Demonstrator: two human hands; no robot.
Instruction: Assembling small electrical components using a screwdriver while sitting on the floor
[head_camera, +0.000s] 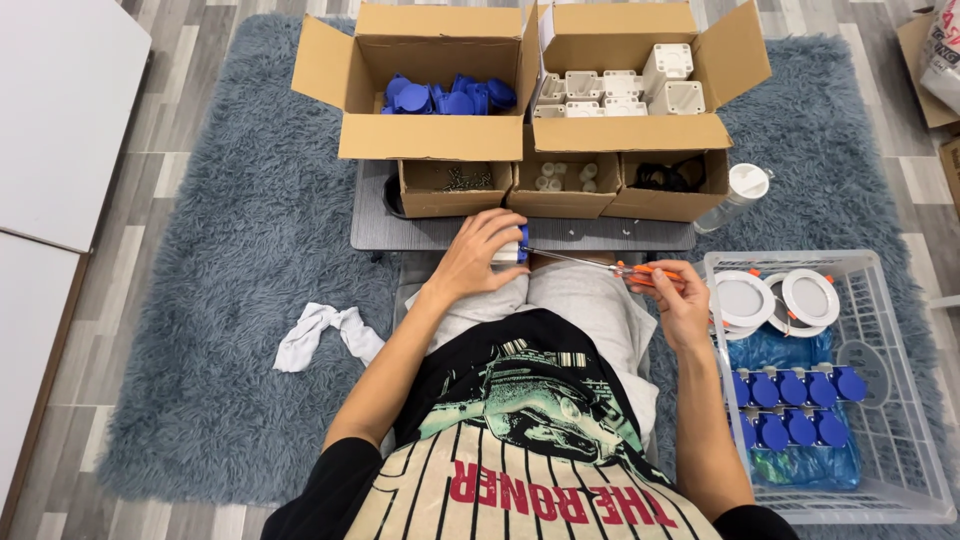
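My left hand (478, 255) grips a small white part with a blue cap (518, 247), held on my knee at the edge of a low grey table (420, 232). In my right hand (676, 297) is an orange-handled screwdriver (640, 271); its metal shaft points left and its tip meets the part. I sit on a grey shaggy rug (230, 300) with my legs under the table.
Two open cardboard boxes stand behind the table, one with blue caps (450, 98), one with white housings (620, 92). Three small boxes (560, 180) in front hold screws, white pieces and black rings. A white wire basket (880, 400) at right holds round white lamps and blue-capped parts. A white cloth (325, 333) lies left.
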